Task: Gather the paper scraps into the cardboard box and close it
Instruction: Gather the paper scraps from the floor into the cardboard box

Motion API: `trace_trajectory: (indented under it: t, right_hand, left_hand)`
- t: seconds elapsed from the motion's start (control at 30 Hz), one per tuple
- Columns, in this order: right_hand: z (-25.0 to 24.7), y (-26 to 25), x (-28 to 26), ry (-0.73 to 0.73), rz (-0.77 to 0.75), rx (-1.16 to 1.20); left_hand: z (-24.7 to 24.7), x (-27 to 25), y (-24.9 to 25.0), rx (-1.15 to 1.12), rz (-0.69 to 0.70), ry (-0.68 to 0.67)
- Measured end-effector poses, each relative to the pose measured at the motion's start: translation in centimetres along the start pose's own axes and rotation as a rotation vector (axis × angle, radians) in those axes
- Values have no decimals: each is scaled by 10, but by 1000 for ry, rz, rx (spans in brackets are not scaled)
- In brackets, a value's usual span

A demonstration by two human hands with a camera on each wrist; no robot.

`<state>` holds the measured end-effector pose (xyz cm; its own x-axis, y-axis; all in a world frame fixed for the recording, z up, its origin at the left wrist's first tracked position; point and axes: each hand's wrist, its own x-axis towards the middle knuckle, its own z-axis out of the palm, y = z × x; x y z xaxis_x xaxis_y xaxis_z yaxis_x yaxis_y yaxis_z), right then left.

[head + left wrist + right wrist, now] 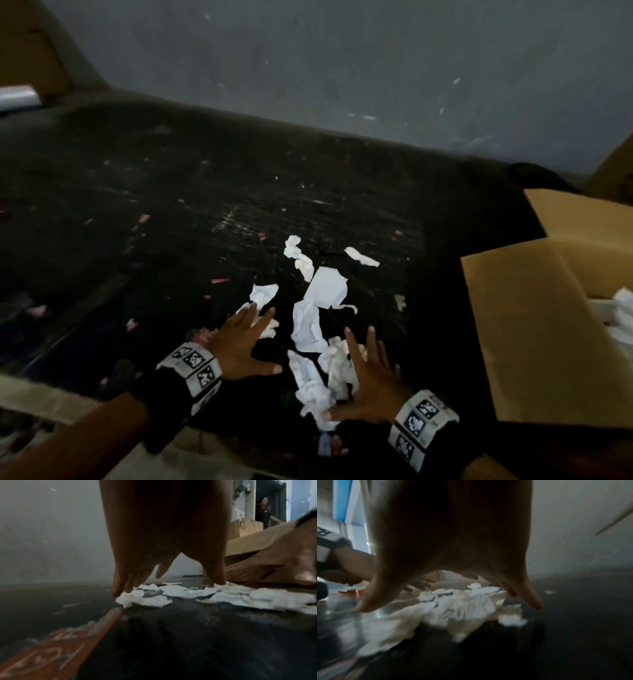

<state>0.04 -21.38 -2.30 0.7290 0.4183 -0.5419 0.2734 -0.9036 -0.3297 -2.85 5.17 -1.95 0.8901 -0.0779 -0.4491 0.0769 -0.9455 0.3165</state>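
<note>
White, crumpled paper scraps [317, 329] strewn on dark scuffed surface [171, 205], long axis 12 to 6 o'clock, between both hands. Left hand [239, 346] and right hand [370, 383] flat, fingers spread, gripping nothing. Brown cardboard box [534, 342], flaps up, at 3 o'clock; right hand nearer.

Crumpled white paper scraps [317, 329] beside open cardboard box [534, 329]

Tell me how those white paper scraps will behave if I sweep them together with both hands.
The paper scraps look thin and crumpled, so probably light and floppy. They'd likely slide easily across the dark table, though small ones may slip past the spread fingers.
</note>
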Motion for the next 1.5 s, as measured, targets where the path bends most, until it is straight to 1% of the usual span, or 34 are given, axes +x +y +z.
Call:
trace_trajectory:
  t: [0.07,0.17,0.27,0.33,0.4,0.5,0.53,0.57,0.6,0.63,0.67,0.7,0.73,0.77,0.8,0.87,0.93,1.03,1.1,1.17,1.23,1.33,1.37,1.43,1.5]
  right_hand:
    - [21,-9,5,4,46,7]
    - [34,-20,19,104,68,21]
    - [27,-23,39,122,59,50]
    - [19,-23,49,127,31,42]
    - [11,-26,60,159,-9,35]
    - [1,-29,71,157,-36,49]
    - [-3,-28,73,153,-32,60]
    - [-8,-27,75,147,-33,62]
    - [-14,-25,74,139,-45,54]
    - [-23,-24,72,140,-66,46]
    - [-31,-21,72,150,-89,54]
    - [-41,-17,71,171,-106,84]
    - [-49,-12,74,196,-104,131]
    - [-57,-7,78,233,-83,181]
    - [-63,0,85,280,-49,221]
    - [-75,15,106,383,13,262]
    - [-88,29,131,423,50,288]
    - [-108,38,163,391,76,277]
    - [-118,37,179,360,65,242]
    - [-123,33,190,296,36,192]
    - [-121,30,198,207,-12,101]
    - [-107,28,203,132,-99,-64]
    - [-103,27,204,132,-122,-95]
    - [-99,28,205,171,-148,-104]
    - [-102,29,206,219,-168,-95]
  left_hand:
    - [7,8,-5,35,28,-39]
    - [21,21,-6,-11,97,-80]
    - [19,29,-4,-67,150,-98]
    - [16,36,-6,-60,167,-105]
    - [11,44,-11,-55,170,-81]
    - [6,52,-19,-113,175,-61]
    - [3,53,-21,-139,195,-38]
    - [0,54,-23,-161,232,12]
    - [-2,52,-24,-169,268,98]
    - [-2,53,-26,-159,289,212]
    - [-4,54,-29,-140,284,302]
    - [-5,54,-33,-116,245,332]
    - [-5,55,-37,-109,183,304]
    - [-4,56,-42,-122,127,231]
    - [-2,58,-46,-147,104,152]
    - [0,65,-48,-209,120,52]
    - [0,73,-45,-255,159,22]
    - [-3,84,-38,-272,204,16]
    - [-9,89,-33,-272,226,-3]
    - [-17,94,-30,-303,237,-5]
    - [-25,101,-28,-299,252,60]
    - [-43,122,-25,-175,280,248]
    - [-47,134,-26,-126,276,287]
    - [-56,161,-26,-28,234,296]
    - [-62,187,-24,48,177,204]
